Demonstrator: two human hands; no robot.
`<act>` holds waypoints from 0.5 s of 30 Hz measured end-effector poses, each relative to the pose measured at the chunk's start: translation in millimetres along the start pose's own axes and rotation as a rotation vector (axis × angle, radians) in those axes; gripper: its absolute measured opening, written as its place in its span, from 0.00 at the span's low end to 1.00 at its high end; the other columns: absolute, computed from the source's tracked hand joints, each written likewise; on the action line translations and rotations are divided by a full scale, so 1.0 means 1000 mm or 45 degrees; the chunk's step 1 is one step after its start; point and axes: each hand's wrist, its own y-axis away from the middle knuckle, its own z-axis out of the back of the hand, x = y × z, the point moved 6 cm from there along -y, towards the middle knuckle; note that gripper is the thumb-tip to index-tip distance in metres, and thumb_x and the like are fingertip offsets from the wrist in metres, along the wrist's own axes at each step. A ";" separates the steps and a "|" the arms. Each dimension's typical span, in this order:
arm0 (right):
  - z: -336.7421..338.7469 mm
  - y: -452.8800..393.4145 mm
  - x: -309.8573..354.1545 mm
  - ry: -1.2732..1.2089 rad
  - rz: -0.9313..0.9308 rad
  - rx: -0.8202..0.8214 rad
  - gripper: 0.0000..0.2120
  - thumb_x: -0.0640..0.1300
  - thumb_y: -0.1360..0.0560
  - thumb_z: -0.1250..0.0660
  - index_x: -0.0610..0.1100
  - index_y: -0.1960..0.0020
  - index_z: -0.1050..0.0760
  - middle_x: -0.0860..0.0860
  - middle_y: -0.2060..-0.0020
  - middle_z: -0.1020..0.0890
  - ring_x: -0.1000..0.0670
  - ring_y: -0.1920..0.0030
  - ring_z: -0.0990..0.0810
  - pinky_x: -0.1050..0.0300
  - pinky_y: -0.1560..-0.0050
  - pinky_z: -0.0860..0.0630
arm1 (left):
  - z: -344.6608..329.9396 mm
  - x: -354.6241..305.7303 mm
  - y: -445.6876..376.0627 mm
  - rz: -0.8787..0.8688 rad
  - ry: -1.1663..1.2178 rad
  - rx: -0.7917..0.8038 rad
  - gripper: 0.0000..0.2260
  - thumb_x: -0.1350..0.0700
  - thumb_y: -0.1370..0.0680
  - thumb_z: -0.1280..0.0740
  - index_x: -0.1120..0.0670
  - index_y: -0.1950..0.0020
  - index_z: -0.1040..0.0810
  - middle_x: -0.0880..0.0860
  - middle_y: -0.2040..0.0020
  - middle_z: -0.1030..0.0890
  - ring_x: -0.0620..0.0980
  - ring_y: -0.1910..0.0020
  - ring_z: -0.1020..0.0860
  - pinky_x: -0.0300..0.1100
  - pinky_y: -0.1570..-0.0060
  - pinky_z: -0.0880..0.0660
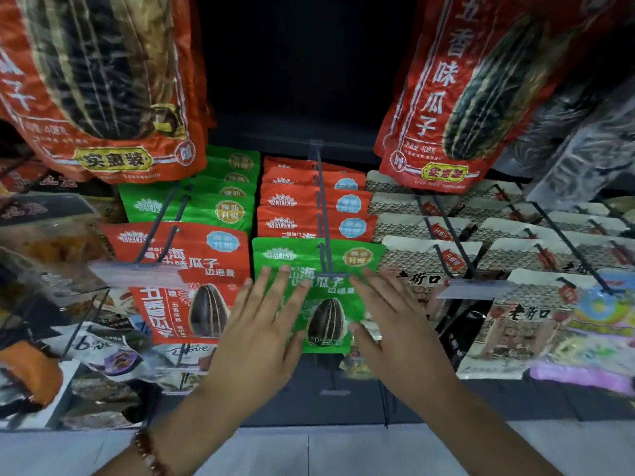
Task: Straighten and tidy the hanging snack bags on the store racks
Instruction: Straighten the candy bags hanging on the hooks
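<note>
Fingers (pixel 275 286) of my left hand (pixel 261 324) and right hand (pixel 388 321) are straight and spread, holding nothing, flanking the green bag (pixel 319 269). It hangs front on the middle hook (pixel 324 214), before red bags (pixel 292 201); I judge I'm squaring it.

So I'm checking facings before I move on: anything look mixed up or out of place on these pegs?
Yes. The front green bag, between both open hands, hangs on a peg of red bags. Left of it, a red bag fronts a peg of green bags. The two look swapped.
</note>
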 end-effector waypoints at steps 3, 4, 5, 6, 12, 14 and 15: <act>0.006 0.020 -0.017 -0.043 -0.055 0.006 0.26 0.55 0.22 0.44 0.51 0.25 0.36 0.54 0.25 0.36 0.50 0.23 0.44 0.48 0.24 0.46 | -0.009 -0.020 -0.005 -0.045 -0.029 0.079 0.29 0.44 0.22 0.44 0.51 0.22 0.40 0.57 0.24 0.37 0.60 0.23 0.42 0.59 0.27 0.42; 0.009 0.026 -0.024 -0.042 -0.074 0.001 0.25 0.54 0.21 0.42 0.51 0.25 0.35 0.54 0.25 0.35 0.51 0.23 0.44 0.48 0.24 0.45 | -0.012 -0.028 -0.009 -0.061 -0.044 0.105 0.29 0.43 0.22 0.45 0.51 0.22 0.40 0.57 0.24 0.36 0.60 0.24 0.41 0.58 0.27 0.41; 0.013 0.032 -0.031 -0.037 -0.087 -0.012 0.24 0.53 0.22 0.41 0.52 0.26 0.35 0.55 0.26 0.35 0.51 0.24 0.43 0.48 0.24 0.44 | -0.015 -0.037 -0.012 -0.079 -0.061 0.131 0.29 0.41 0.22 0.46 0.51 0.23 0.39 0.57 0.24 0.36 0.61 0.24 0.39 0.59 0.27 0.40; 0.019 0.040 -0.038 -0.035 -0.100 -0.032 0.24 0.53 0.22 0.40 0.53 0.26 0.35 0.56 0.26 0.35 0.52 0.24 0.42 0.49 0.25 0.44 | -0.017 -0.048 -0.015 -0.102 -0.073 0.154 0.29 0.40 0.22 0.46 0.51 0.23 0.39 0.57 0.24 0.36 0.61 0.25 0.38 0.59 0.28 0.38; 0.055 0.094 -0.100 -0.110 -0.295 -0.107 0.24 0.53 0.22 0.40 0.56 0.26 0.36 0.58 0.26 0.36 0.59 0.25 0.47 0.57 0.26 0.48 | -0.029 -0.148 -0.028 -0.353 -0.042 0.235 0.31 0.38 0.27 0.44 0.50 0.27 0.32 0.56 0.28 0.29 0.61 0.31 0.29 0.59 0.36 0.30; 0.068 0.114 -0.126 -0.132 -0.377 -0.131 0.24 0.54 0.22 0.41 0.57 0.26 0.35 0.58 0.27 0.34 0.54 0.24 0.43 0.52 0.26 0.43 | -0.035 -0.190 -0.033 -0.458 -0.057 0.243 0.30 0.38 0.27 0.46 0.50 0.28 0.32 0.56 0.29 0.27 0.60 0.32 0.27 0.56 0.36 0.31; 0.074 0.122 -0.141 -0.125 -0.408 -0.146 0.24 0.54 0.23 0.40 0.55 0.27 0.34 0.58 0.27 0.33 0.54 0.24 0.42 0.51 0.26 0.40 | -0.039 -0.209 -0.039 -0.483 -0.050 0.252 0.30 0.37 0.26 0.46 0.49 0.27 0.33 0.55 0.28 0.28 0.59 0.31 0.28 0.55 0.34 0.34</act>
